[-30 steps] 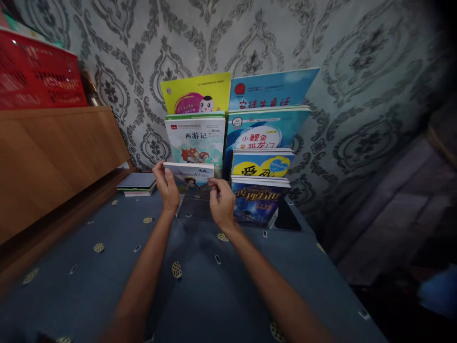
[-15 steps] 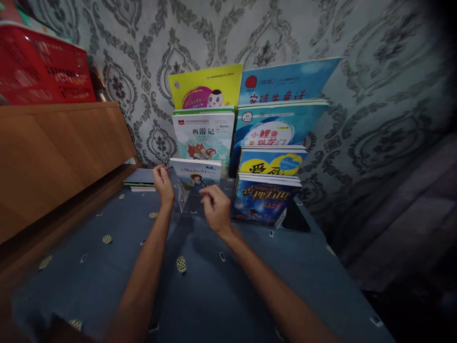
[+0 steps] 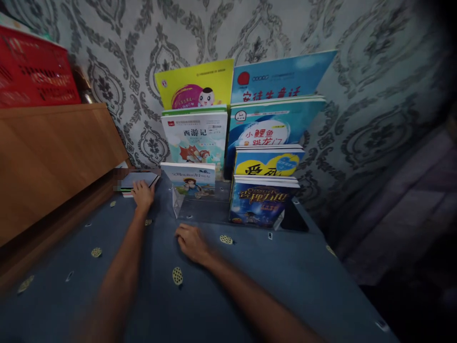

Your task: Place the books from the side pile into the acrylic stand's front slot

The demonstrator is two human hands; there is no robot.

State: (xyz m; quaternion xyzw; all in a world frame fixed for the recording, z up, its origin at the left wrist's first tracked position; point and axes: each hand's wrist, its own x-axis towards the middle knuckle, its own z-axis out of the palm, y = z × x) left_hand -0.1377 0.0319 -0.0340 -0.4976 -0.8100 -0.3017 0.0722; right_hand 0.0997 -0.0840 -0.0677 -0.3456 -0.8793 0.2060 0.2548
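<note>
At the left, my left hand (image 3: 143, 193) lies on the near right edge of a low stack of books (image 3: 140, 177), fingers spread over the top cover; its thumb is hard to make out. My right hand (image 3: 193, 244) is low over the cloth in front of the book stand, its fingers curled in with nothing visible in them. Just beyond it, a small paperback book (image 3: 195, 182) with a child in a straw hat on its cover stands in the clear book stand (image 3: 175, 202). Behind that book rises a light-coloured storybook (image 3: 194, 138).
To the right stand a dark blue book (image 3: 259, 202), a yellow and blue book (image 3: 266, 162) and larger blue picture books (image 3: 282, 78). A yellow book (image 3: 194, 83) leans near the patterned wall. A wooden cabinet (image 3: 57, 157) with a red basket (image 3: 35, 71) borders the left side.
My left hand has moved left from beside the small paperback onto the book stack. My right hand has left the paperback, coming nearer and left, and its fingers have curled. The view has shifted slightly.
</note>
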